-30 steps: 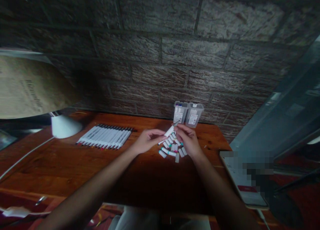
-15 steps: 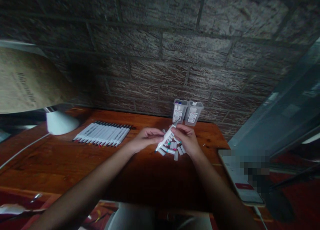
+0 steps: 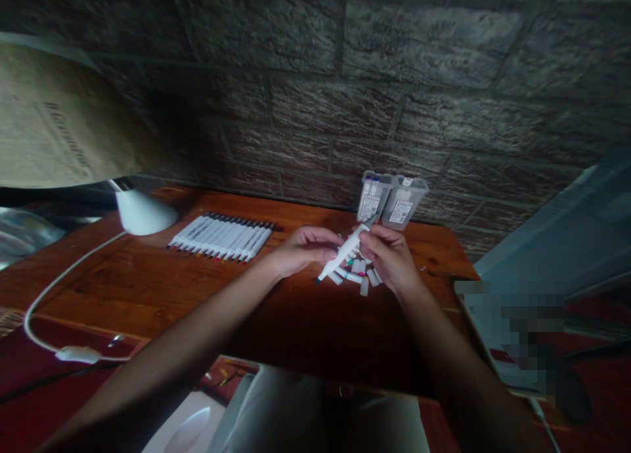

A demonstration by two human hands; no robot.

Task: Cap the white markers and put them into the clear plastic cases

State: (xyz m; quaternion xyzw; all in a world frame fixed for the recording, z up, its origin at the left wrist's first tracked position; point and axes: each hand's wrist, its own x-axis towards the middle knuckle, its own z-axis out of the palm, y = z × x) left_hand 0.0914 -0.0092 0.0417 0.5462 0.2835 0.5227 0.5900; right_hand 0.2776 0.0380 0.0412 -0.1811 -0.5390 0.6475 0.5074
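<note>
In the head view, above the wooden surface (image 3: 300, 318), a white marker (image 3: 345, 252) is positioned between the two hands. The marker is inclined: its dark lower end points left and toward the person, and its grey tapered end points up and right, overlapping the left container in the picture. The right hand (image 3: 390, 252) grasps the marker near the tapered end, with the thumb against the barrel. The fingers of the left hand (image 3: 306, 250) meet the left edge of the barrel near its middle; whether they grip it or only lie against it cannot be told.

Below and behind the marker, a loose group of short white pieces (image 3: 363, 286) lies on the surface; some have pink, green or blue ends. To the left, a row of white markers (image 3: 221, 238) lies side by side, dark ends toward the wall (image 3: 296, 121). Behind the hands, the left container (image 3: 375, 195) and the right container (image 3: 405, 205) stand next to each other; both are clear and labelled. The left container holds items with purple and blue ends. At far left stands a lamp (image 3: 142, 211).
</note>
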